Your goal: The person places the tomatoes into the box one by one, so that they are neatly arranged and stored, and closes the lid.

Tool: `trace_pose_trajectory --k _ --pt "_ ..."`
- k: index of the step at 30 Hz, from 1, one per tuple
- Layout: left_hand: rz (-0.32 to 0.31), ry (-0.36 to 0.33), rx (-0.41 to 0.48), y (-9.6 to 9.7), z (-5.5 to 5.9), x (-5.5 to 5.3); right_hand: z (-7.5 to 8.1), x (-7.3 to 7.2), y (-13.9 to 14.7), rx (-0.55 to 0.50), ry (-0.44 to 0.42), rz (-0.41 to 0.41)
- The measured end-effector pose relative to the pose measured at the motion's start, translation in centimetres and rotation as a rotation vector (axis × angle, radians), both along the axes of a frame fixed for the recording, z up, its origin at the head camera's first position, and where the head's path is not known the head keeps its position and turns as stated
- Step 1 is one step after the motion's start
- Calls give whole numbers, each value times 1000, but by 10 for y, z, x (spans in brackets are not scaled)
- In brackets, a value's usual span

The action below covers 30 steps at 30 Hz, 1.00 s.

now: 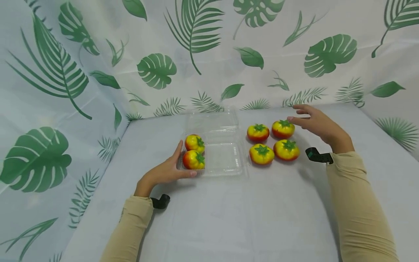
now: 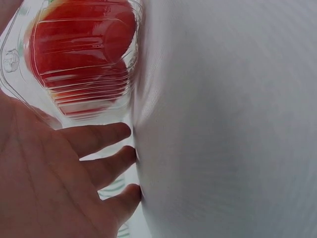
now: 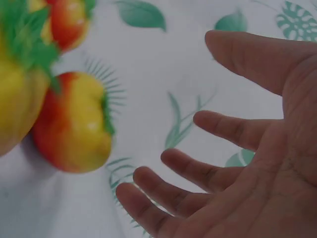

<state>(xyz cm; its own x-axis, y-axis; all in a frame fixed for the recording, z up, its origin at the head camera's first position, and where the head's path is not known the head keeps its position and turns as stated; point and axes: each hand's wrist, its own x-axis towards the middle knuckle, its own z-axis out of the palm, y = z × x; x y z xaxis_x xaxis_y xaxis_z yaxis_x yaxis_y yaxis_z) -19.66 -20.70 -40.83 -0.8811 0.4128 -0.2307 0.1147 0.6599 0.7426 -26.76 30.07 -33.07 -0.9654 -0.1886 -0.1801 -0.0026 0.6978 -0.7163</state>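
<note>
A clear plastic box [image 1: 224, 160] lies with its lid [image 1: 212, 119] folded back. Two yellow-and-red fruits with green leafy tops, a rear fruit [image 1: 194, 142] and a front fruit [image 1: 192, 161], sit in its left part. My left hand [image 1: 165, 170] is around the box's left end, thumb along the front side; in the left wrist view its spread fingers [image 2: 101, 136] reach down to the table beside the box wall. My right hand [image 1: 319, 125], fingers spread and holding nothing, hovers by the back-right fruit [image 1: 283, 129] of a group right of the box.
Also in that group are a back-left fruit [image 1: 258, 133], a front-left fruit [image 1: 261, 154] and a front-right fruit [image 1: 286, 150]. They stand on the white-covered table [image 1: 209, 218]. A leaf-patterned curtain [image 1: 212, 47] hangs behind the table and along its left side.
</note>
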Motion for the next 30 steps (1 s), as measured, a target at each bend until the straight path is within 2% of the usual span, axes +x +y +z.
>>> trace_pose_trajectory --k 9,17,23,30 --pt "5 -3 -1 1 -1 -1 -22 -21 9 96 -5 93" --pt "6 -7 1 0 2 -1 -35 -40 11 124 -39 194" --pt "4 -4 -4 0 2 -2 -42 -45 8 127 -47 211" --pt "5 -15 15 1 3 -1 -43 -40 5 117 -36 200"
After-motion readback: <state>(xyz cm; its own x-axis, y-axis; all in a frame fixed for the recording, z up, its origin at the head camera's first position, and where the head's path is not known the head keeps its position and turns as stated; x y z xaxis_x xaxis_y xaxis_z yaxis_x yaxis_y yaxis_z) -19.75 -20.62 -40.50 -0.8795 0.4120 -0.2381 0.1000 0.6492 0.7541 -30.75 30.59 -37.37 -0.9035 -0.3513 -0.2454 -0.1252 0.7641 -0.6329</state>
